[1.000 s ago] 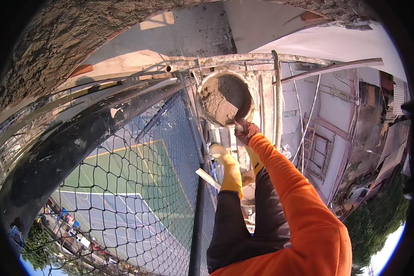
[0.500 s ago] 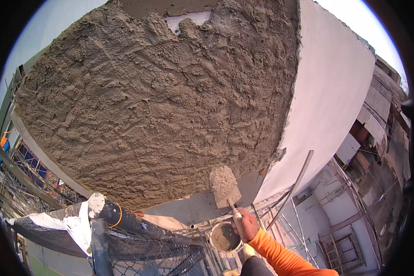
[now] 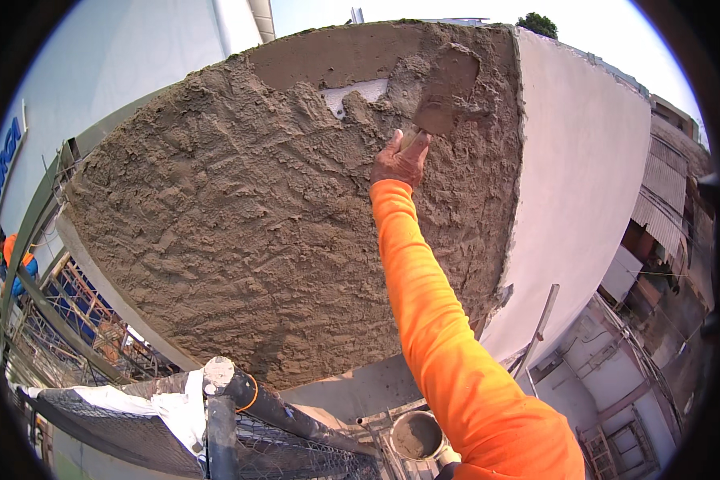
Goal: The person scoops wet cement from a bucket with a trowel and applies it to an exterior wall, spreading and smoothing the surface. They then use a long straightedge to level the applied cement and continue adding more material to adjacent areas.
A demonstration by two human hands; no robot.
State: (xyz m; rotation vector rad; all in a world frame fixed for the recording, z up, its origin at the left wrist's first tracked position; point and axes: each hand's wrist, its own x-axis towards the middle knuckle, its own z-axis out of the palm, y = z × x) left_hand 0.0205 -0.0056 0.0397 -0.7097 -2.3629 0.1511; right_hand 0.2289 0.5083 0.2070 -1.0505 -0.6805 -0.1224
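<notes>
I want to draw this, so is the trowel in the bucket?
No, the right hand holds the trowel up at the rough brown wall, away from the bucket.

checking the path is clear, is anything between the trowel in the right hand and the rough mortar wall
Nothing visible stands between them. The right hand holds the trowel at the upper part of the mortar wall, with no object showing between the two. The black pipe is lower down, off that line.

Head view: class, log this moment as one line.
right hand: gripping trowel; trowel: against wall mortar; bucket: below; left hand: not visible
</notes>
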